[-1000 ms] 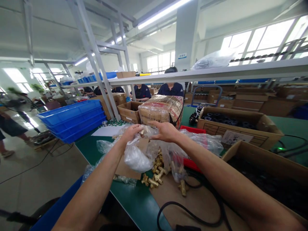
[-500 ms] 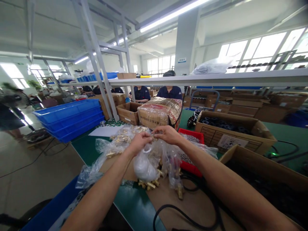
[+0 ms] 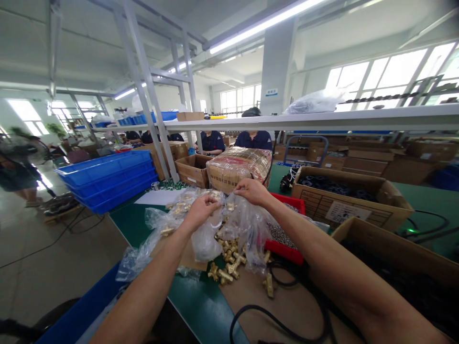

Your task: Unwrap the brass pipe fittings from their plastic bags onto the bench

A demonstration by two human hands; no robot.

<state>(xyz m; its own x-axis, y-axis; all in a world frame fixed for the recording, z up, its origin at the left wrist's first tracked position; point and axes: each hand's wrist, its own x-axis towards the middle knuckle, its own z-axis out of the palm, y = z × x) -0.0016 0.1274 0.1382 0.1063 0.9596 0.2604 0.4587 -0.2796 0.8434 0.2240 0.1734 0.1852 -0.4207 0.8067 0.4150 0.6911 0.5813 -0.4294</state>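
With fingers pinched, my right hand point(image 3: 252, 192) holds up the edge of a clear plastic bag point(image 3: 253, 234), which hangs down in folds. My left hand point(image 3: 201, 210) is closed on another part of the plastic, a little to the left, and the film droops below it. Between and under the hands, several brass fittings point(image 3: 229, 260) lie in a loose pile on brown cardboard point(image 3: 251, 291). One brass fitting point(image 3: 268, 285) lies apart on the right. More fittings in clear plastic point(image 3: 179, 206) lie behind my left hand.
A red bin point(image 3: 287, 251) of small metal parts is beside my right forearm. Open cardboard boxes point(image 3: 344, 200) stand at right, a wrapped carton point(image 3: 238, 167) behind. Stacked blue trays point(image 3: 107, 177) are at left. A black cable point(image 3: 272, 313) loops in front. Co-workers point(image 3: 253, 138) sit beyond the shelf point(image 3: 308, 120).
My hands have moved apart, left hand leftward and right hand slightly up and right, spreading the plastic. More brass fittings show below it.
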